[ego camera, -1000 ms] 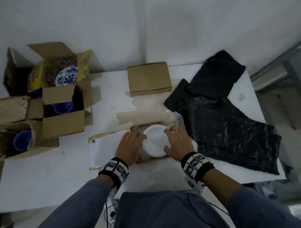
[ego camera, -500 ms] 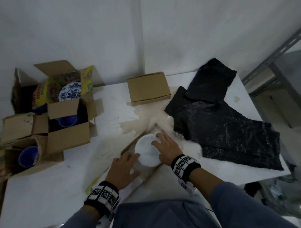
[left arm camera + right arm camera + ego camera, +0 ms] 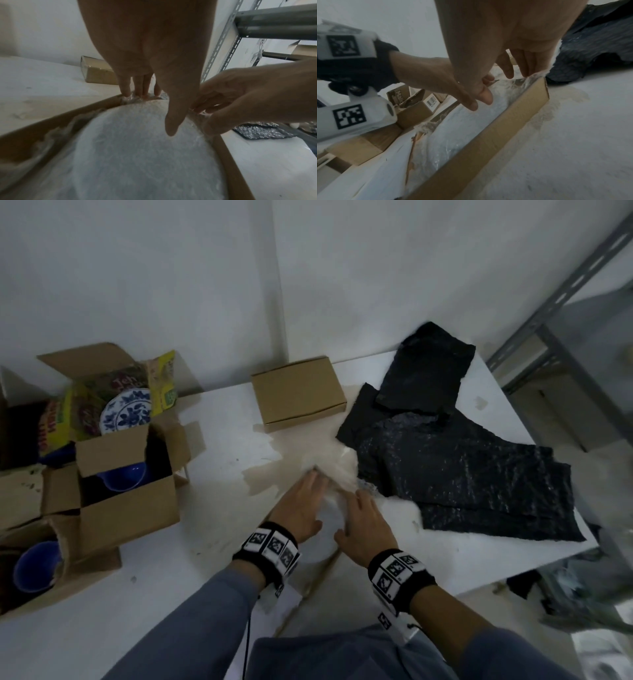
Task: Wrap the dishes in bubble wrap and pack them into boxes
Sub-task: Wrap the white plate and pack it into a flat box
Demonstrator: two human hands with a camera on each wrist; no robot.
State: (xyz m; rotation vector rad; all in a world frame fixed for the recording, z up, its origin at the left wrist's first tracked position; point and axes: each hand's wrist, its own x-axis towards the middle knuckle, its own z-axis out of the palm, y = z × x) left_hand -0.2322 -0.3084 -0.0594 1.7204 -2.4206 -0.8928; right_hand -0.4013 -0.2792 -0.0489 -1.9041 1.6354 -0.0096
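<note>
A dish wrapped in white bubble wrap point(image 3: 325, 529) lies inside a shallow cardboard box point(image 3: 51, 121) on the white table point(image 3: 212, 491), right in front of me. My left hand point(image 3: 301, 501) reaches over the dish, and its straight fingers point(image 3: 125, 88) press the wrap down at the box's far corner. My right hand point(image 3: 363, 515) sits beside it at the right wall point(image 3: 488, 135). Its fingers point(image 3: 508, 67) touch the loose wrap edge there. The hands hide most of the dish in the head view. The wrapped dish point(image 3: 137, 155) fills the box floor.
Sheets of black bubble wrap point(image 3: 462, 467) lie spread to the right. A closed small carton point(image 3: 298, 393) stands at the back. Open cartons at the left hold a blue-patterned plate point(image 3: 126, 409) and blue bowls point(image 3: 126, 477). A metal rack point(image 3: 548, 320) stands at the right.
The box with the dish has turned on the table. Both hands have gone from the dish's sides to the far end of the box, onto the wrap.
</note>
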